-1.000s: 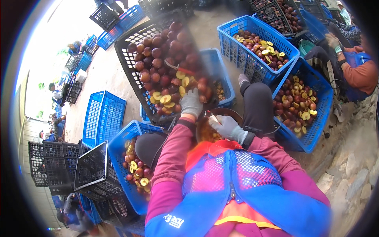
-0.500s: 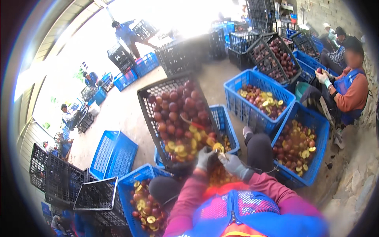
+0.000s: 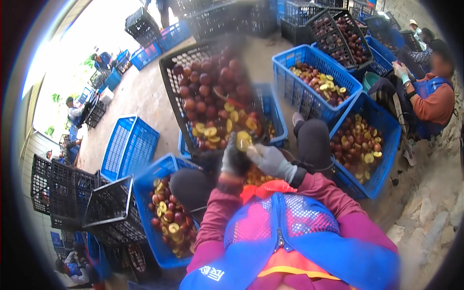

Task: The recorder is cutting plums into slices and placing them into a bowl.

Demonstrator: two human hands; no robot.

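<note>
Both gloved hands meet in front of me. My left hand [image 3: 233,159] holds up a yellow cut plum half [image 3: 243,140]. My right hand [image 3: 271,161] is closed against it; what it grips is hidden by blur and fingers. Beneath them is a bowl of cut fruit [image 3: 257,176], mostly covered. Just beyond, a tilted black crate [image 3: 169,82] holds whole plums [image 3: 204,79], cut halves and a red-handled tool [image 3: 232,101], resting over a blue crate [image 3: 275,108].
Blue crates of cut fruit flank me at left [image 3: 145,193] and right [image 3: 390,118]; another [image 3: 285,58] stands ahead right. An empty blue crate [image 3: 113,145] and stacked black crates [image 3: 65,193] are leftward. A co-worker [image 3: 430,101] sits at my right, others farther off.
My left hand has pulled back from the fruit in the black crate and now holds a cut half beside my right hand. The head view tilted up, then down again.
</note>
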